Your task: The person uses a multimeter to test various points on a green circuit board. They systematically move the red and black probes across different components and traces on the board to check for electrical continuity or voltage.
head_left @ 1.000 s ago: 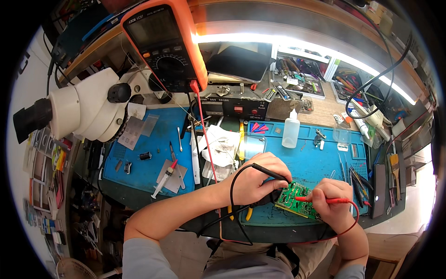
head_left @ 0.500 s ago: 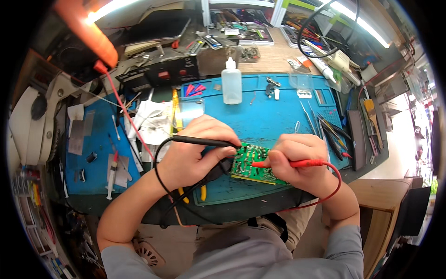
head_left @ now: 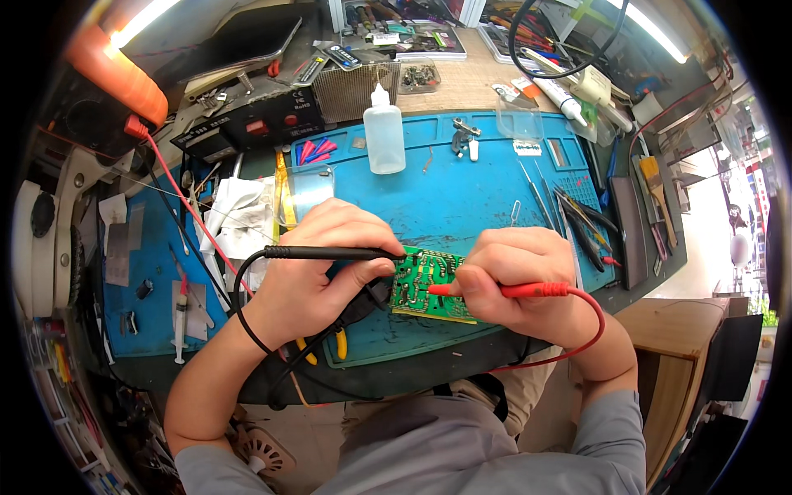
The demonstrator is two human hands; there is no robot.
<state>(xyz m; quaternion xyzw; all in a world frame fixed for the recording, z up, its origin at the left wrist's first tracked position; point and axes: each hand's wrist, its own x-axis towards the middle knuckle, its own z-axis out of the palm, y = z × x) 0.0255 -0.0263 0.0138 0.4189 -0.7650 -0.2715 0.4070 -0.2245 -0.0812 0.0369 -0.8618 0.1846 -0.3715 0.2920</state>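
Grey shirt [head_left: 429,441]: along the lower edge of the frame, with the sleeves at lower left and lower right.
Yellow-handled tool [head_left: 341,342]: lower middle, its two handles showing below the left wrist.
Left hand [head_left: 326,268]: centre of the frame, holding the black probe [head_left: 330,252] between thumb and fingers; the probe lies nearly level and points right.
Right hand [head_left: 524,276]: right of centre, fingers curled closely round the red probe [head_left: 536,290], which points left.
Circuit board [head_left: 408,293]: green, in the centre of the frame between the two hands, its right end partly behind the right hand. The red tip is over its middle, the black one by its upper left corner; whether either metal point touches, I cannot tell.
Blue mat [head_left: 474,198]: beneath the board, spreading across the middle of the frame.
Syringe [head_left: 181,318]: left side, on blue matting.
Pliers [head_left: 582,243]: right side, with other slim tools close by.
Squeeze bottle [head_left: 384,140]: translucent, upright, upper middle.
Multimeter [head_left: 124,78]: orange-cased, upper left, with a red lead [head_left: 177,177] running down from it.
Lamp tube [head_left: 652,33]: lit, upper right.
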